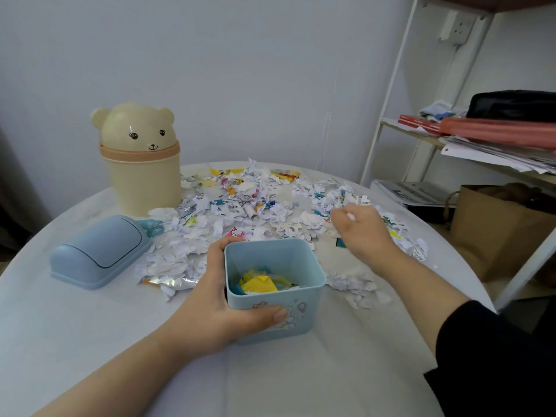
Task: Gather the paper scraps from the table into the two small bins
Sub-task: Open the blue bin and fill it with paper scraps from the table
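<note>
My left hand (216, 308) grips the open blue bin (304, 323) near the table's front, thumb across its front wall, fingers round its left side. Yellow and blue scraps lie inside it. My right hand (359, 230) is over the scraps to the bin's upper right, fingers curled round a bunch of white paper scraps (350, 203). A wide spread of white and coloured paper scraps (240, 206) covers the table's far half. The cream bear-shaped bin (140, 176) stands at the back left with its domed lid on.
The blue bin's lid (100, 251) lies left of the scraps. The round white table (90, 341) falls away on the right. A white shelf rack (421, 130) with papers and a brown paper bag (493, 233) stand beyond the right edge.
</note>
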